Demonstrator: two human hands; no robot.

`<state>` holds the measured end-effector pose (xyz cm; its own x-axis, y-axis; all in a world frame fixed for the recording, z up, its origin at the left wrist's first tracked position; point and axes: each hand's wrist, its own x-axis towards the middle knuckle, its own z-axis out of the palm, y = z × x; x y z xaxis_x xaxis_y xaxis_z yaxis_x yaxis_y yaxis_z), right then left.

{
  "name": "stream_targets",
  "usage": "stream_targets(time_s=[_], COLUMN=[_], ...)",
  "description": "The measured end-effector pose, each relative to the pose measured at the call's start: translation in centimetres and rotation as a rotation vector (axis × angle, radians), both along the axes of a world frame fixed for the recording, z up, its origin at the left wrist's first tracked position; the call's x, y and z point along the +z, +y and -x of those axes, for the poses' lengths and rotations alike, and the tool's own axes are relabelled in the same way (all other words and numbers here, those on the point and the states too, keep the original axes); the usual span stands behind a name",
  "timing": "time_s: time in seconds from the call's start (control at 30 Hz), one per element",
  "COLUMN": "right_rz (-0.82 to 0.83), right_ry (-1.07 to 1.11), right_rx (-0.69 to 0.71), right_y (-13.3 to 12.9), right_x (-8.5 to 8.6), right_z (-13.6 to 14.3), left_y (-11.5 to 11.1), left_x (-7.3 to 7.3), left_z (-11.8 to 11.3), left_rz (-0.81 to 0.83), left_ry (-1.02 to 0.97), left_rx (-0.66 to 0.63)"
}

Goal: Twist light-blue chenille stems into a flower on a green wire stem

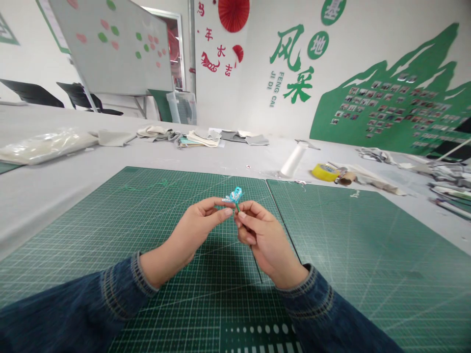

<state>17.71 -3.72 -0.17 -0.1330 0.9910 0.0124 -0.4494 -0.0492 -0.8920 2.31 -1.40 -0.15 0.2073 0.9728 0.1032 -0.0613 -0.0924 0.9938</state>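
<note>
A small light-blue flower (236, 195) with a thin dark green stem is held up over the green cutting mat (147, 220). My right hand (263, 238) pinches the stem just below the flower head, and the stem's lower end sticks out beneath the fingers. At the flower's left side, my left hand (202, 220) has its thumb and fingertips close together on a pale, silvery petal or leaf. The exact contact there is small and hard to make out.
Green thread (164, 183) lies on the left mat. Beyond the mats stand a white thread cone (294, 160) and yellow tape (325, 172). Fabric scraps (204, 138) and a plastic-wrapped bundle (47, 145) lie farther back. A second mat (368, 235) adjoins at right.
</note>
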Motion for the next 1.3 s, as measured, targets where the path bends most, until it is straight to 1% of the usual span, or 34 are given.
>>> stream_targets(time_s=[0.1, 0.23, 0.33, 0.43, 0.53, 0.63, 0.7, 0.93, 1.13, 1.3], right_rz=[-0.005, -0.031, -0.018, 0.025, 0.083, 0.117, 0.126, 0.179, 0.165, 0.159], right_ry=[-0.028, -0.05, -0.025, 0.07, 0.144, 0.149, 0.153, 0.186, 0.159, 0.138], right_rx=[-0.035, -0.063, -0.023, 0.056, 0.14, 0.211, 0.236, 0.244, 0.246, 0.22], right_y=[-0.2, -0.5, -0.5, -0.4, -0.2, -0.1, -0.2, -0.3, -0.3, -0.4], right_x=[-0.3, -0.5, -0.6, -0.6, -0.7, -0.8, -0.8, -0.4, -0.7, -0.7], right_z=[0.8, 1.4, 1.3, 0.7, 0.1, -0.1, 0.0, 0.1, -0.1, -0.1], left_y=[-0.4, -0.5, -0.3, 0.0, 0.3, 0.3, 0.3, 0.1, 0.1, 0.1], left_x=[0.1, 0.0, -0.3, -0.5, -0.4, -0.2, -0.1, -0.3, -0.1, -0.1], left_z=[-0.5, -0.6, -0.4, -0.1, 0.2, 0.3, 0.3, 0.4, 0.4, 0.3], left_rz=[0.13, 0.203, 0.212, 0.211, 0.213, 0.22, 0.219, 0.237, 0.24, 0.247], left_ry=[-0.133, -0.232, -0.265, -0.278, -0.3, -0.311, -0.306, -0.28, -0.294, -0.3], left_rx=[0.042, 0.068, 0.036, 0.004, 0.007, 0.004, -0.016, -0.05, -0.053, -0.059])
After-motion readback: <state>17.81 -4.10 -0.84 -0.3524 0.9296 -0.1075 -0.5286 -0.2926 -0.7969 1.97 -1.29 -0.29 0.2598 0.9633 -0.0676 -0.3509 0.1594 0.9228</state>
